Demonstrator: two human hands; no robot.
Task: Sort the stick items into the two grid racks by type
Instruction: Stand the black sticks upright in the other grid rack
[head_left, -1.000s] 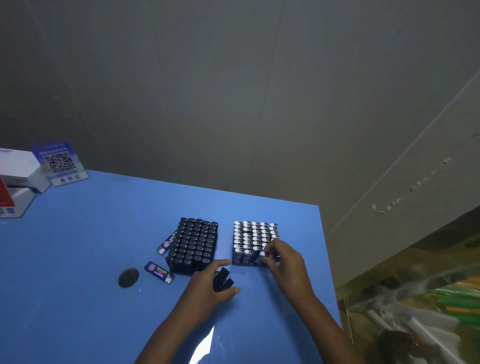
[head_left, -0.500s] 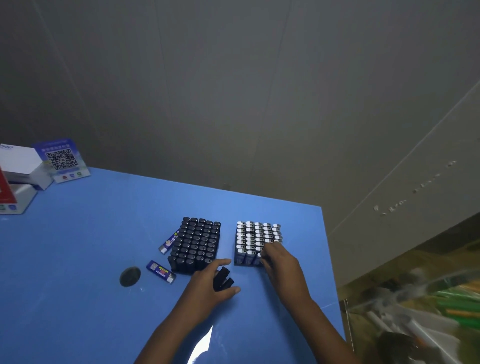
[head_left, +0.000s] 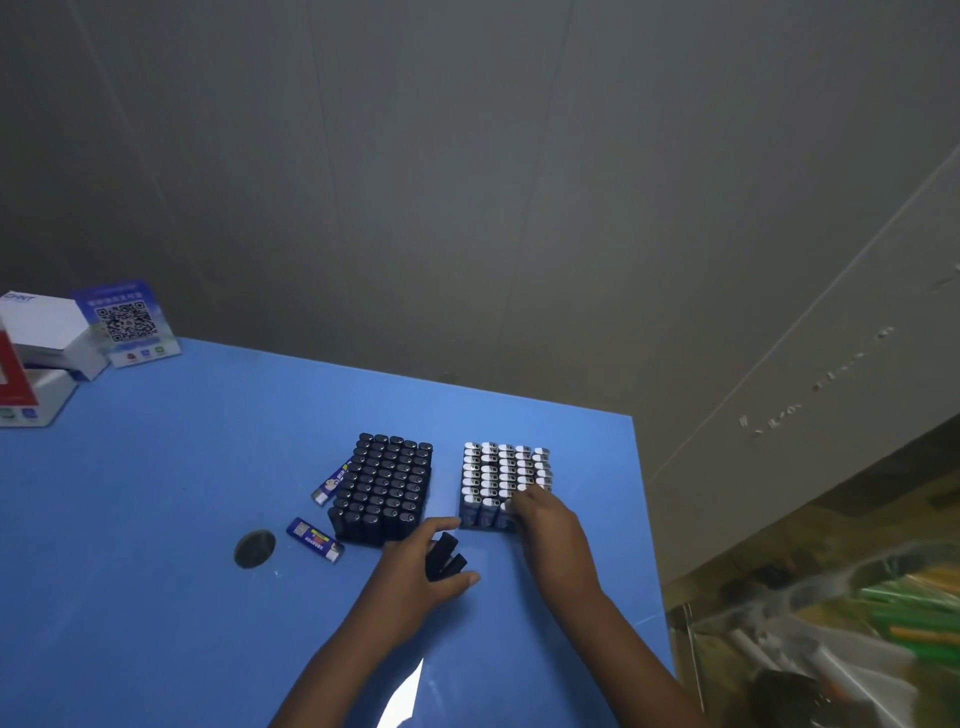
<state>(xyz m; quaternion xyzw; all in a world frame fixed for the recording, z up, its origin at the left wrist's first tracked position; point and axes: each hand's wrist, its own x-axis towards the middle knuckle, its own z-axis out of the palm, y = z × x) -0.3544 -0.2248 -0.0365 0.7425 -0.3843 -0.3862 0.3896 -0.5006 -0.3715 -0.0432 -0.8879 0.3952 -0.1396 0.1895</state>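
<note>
On the blue table (head_left: 156, 519) stand two grid racks side by side. The left rack (head_left: 384, 488) is packed with black stick items. The right rack (head_left: 501, 478) holds blue stick items with white tops. My left hand (head_left: 415, 577) grips a few black sticks (head_left: 444, 556) in front of the black rack. My right hand (head_left: 545, 525) is at the right rack's near right corner, its fingertips on the tops of the items there; whether it pinches one is hidden. Two loose blue sticks lie on the table, one (head_left: 316, 540) near the black rack's front left corner, one (head_left: 332, 480) along its left side.
A dark round hole (head_left: 254, 548) is in the table left of the loose sticks. White boxes (head_left: 41, 332) and a QR-code card (head_left: 127, 322) stand at the far left. The table's right edge runs just past the right rack; a bin of mixed items (head_left: 831, 649) lies beyond.
My right hand slid slightly toward me along the right rack's near corner. My left hand has stayed put with the black sticks.
</note>
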